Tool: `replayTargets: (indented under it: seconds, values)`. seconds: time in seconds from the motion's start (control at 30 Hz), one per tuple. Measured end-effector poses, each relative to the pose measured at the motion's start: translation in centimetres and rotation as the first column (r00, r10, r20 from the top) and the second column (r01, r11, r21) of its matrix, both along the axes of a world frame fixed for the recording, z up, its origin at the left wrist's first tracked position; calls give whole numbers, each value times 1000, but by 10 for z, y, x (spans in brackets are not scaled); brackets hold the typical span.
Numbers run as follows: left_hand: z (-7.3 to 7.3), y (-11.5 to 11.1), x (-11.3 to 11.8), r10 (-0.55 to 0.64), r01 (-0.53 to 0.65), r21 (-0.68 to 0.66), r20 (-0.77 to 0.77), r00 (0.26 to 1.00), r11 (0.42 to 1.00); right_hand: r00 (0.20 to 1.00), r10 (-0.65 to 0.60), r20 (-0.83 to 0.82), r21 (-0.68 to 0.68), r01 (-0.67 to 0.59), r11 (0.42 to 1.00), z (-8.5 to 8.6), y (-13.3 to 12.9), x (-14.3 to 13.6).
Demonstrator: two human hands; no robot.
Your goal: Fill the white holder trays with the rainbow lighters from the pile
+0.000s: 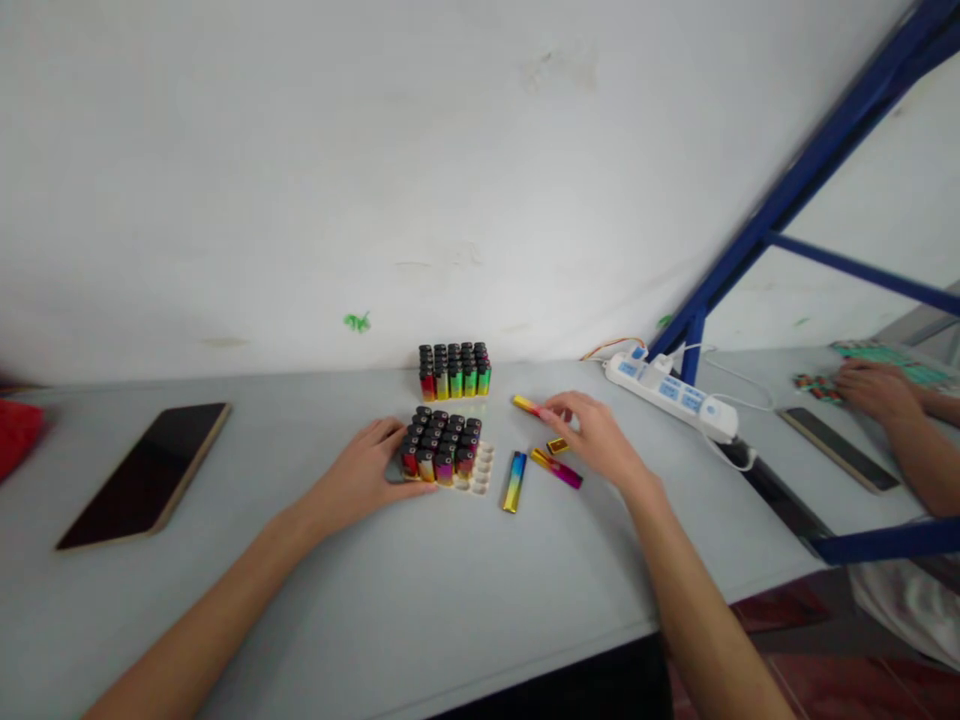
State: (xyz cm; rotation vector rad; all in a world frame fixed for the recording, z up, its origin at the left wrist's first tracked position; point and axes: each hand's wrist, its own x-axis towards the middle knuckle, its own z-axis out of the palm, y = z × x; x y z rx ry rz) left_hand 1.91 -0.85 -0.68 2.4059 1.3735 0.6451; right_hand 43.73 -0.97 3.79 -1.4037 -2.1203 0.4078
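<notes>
My left hand (pixel 358 468) grips the left side of a white tray (pixel 482 468) with round hollows. Black-topped lighters (pixel 442 440) with shiny coloured bodies stand upright in most of it; hollows along the right side are bare. At the right, the fingertips of my right hand (pixel 596 432) pinch the near end of a yellow and pink lighter casing (pixel 526 404) lying low at the table. Close below that hand are a purple and gold casing (pixel 556 468) and a small gold piece (pixel 556 446). A blue and yellow casing (pixel 514 482) lies nearer the tray.
A second block of upright lighters (pixel 454 372) stands by the wall. To the right are a white power strip (pixel 671 392) with cables and a blue metal frame (pixel 739 262). A dark tablet-like slab (pixel 146 475) lies left. Beyond the frame, another person's hands (pixel 881 388) handle small pieces.
</notes>
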Motion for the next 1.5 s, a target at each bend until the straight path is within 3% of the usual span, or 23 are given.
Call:
replayTargets:
  seconds: [0.1, 0.2, 0.37, 0.5, 0.6, 0.7, 0.8, 0.87, 0.93, 1.03, 1.2, 1.33, 1.5]
  values:
    - [-2, 1, -1, 3, -3, 7, 13, 1000, 1000, 999, -27, -21, -114, 24, 993, 1, 5, 50]
    - [-5, 1, -2, 5, -6, 17, 23, 1000, 1000, 1000, -11, -6, -248, 9, 969, -4, 6, 75]
    - [-4, 1, -2, -6, 6, 9, 26, 1000, 1000, 997, -2, -79, -273, -20, 962, -11, 9, 69]
    - [-1, 0, 0, 10, -10, 11, 34, 999, 1000, 958, -118, -261, -289, 39, 956, -13, 11, 60]
    - [-1, -1, 1, 6, -6, 6, 48, 999, 1000, 869, -217, -445, -273, 99, 957, -8, 12, 47]
    - [-3, -1, 2, 3, -3, 12, 42, 999, 1000, 699, -267, -663, -259, 121, 958, -1, 13, 21]
    - [-4, -1, 1, -9, 9, 14, 19, 1000, 1000, 498, -274, -822, -264, 93, 960, 8, 11, -11]
    - [-3, -1, 2, -23, 23, 7, -6, 1000, 1000, 447, -254, -857, -273, 23, 962, 14, 9, -30]
    - [-3, -2, 3, -20, 21, 14, -25, 999, 1000, 481, -227, -847, -299, -77, 951, 21, 9, -47]
    - [-3, -5, 8, 17, -16, 40, -36, 999, 999, 613, -178, -770, -332, -147, 932, 27, 12, -67]
    - [-4, -9, 17, 88, -85, 70, -36, 996, 994, 803, -178, -568, -180, 90, 980, 9, 17, -87]
    - [-6, -10, 18, 105, -101, 94, -35, 994, 990, 864, -181, -470, -141, 128, 982, -12, 8, -88]
    - [-5, -8, 15, 92, -91, 79, 0, 996, 993, 875, -172, -453, -144, 119, 982, -20, -2, -86]
